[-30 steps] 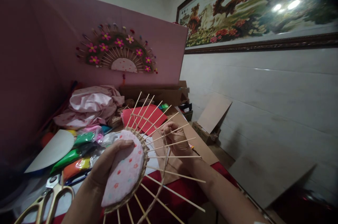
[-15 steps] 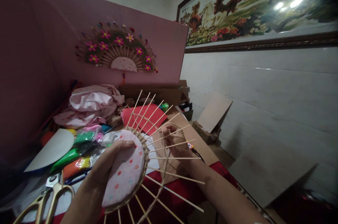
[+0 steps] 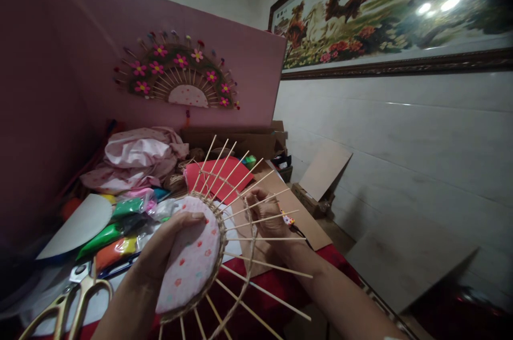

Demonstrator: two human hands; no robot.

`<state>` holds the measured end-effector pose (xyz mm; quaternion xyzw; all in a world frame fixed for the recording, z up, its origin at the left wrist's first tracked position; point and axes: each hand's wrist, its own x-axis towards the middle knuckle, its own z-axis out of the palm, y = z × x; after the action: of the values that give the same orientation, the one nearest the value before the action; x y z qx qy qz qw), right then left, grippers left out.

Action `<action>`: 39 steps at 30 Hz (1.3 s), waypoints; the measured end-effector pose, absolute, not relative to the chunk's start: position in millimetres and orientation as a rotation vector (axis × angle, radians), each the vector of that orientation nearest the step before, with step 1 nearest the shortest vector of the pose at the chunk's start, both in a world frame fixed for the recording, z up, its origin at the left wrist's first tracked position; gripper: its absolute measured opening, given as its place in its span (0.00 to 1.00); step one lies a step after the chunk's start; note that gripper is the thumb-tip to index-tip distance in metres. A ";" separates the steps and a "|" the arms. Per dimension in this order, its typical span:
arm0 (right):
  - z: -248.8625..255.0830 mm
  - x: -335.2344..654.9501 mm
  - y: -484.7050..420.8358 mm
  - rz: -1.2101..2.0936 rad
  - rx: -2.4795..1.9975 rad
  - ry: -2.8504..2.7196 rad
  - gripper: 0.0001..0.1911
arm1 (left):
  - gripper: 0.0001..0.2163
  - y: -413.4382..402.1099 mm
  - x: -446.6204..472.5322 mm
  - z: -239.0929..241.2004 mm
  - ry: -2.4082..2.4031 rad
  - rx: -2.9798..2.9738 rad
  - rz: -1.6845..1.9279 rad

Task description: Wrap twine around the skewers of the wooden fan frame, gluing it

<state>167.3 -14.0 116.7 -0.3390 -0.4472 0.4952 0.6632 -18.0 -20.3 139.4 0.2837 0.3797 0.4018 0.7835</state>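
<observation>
My left hand is closed on a half-round fan frame, thumb flat on its fabric-covered middle, which is white-pink with small red prints. Its other fingers are hidden behind. Thin wooden sticks radiate from the frame's braided edge. A length of twine is looped across the sticks in an arc, apart from the braid. On the far side of the arc, my right hand pinches the twine among the upper right sticks; its fingertips are partly behind them.
Gold-handled scissors lie at lower left beside bagged coloured clay and a white half-round card. Behind are crumpled pink fabric, red paper and brown cardboard. A finished flowered fan hangs on the pink board.
Almost nothing differs. My right hand has shifted very slightly at the twine, and the fan frame stays in my left hand.
</observation>
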 end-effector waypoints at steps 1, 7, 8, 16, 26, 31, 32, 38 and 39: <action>118.2 169.3 -18.5 1.124 -0.769 -1.023 0.15 | 0.06 -20.3 -18.1 139.4 0.822 0.602 0.872; 116.3 172.5 -22.6 1.143 -0.777 -1.073 0.15 | 0.08 -20.9 -18.7 137.4 0.797 0.603 0.863; 113.5 170.7 -18.8 1.136 -0.780 -1.072 0.15 | 0.09 -20.6 -19.0 136.2 0.795 0.609 0.864; 89.2 169.1 -0.5 1.035 -0.832 -1.119 0.14 | 0.09 -22.2 -17.8 134.0 0.770 0.657 0.904; 113.4 187.3 8.8 0.908 -0.919 -1.404 0.12 | 0.06 -21.5 -13.7 138.7 0.817 0.538 1.025; 115.2 198.6 23.4 0.630 -0.968 -1.533 0.11 | 0.04 -19.3 -17.3 140.1 0.841 0.582 1.039; 115.4 201.7 26.8 0.575 -0.974 -1.557 0.11 | 0.04 -18.9 -18.5 140.0 0.841 0.597 1.034; 116.5 218.7 46.3 0.487 -0.881 -1.573 0.09 | 0.06 -17.2 -25.3 139.7 0.853 0.652 0.937; 116.2 220.8 49.6 0.490 -0.865 -1.553 0.09 | 0.06 -16.5 -26.1 139.5 0.851 0.657 0.932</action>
<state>220.8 49.6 116.2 -0.3740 -0.6710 0.2117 0.6043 -26.1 -16.5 139.5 0.3017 0.3904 0.4278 0.7573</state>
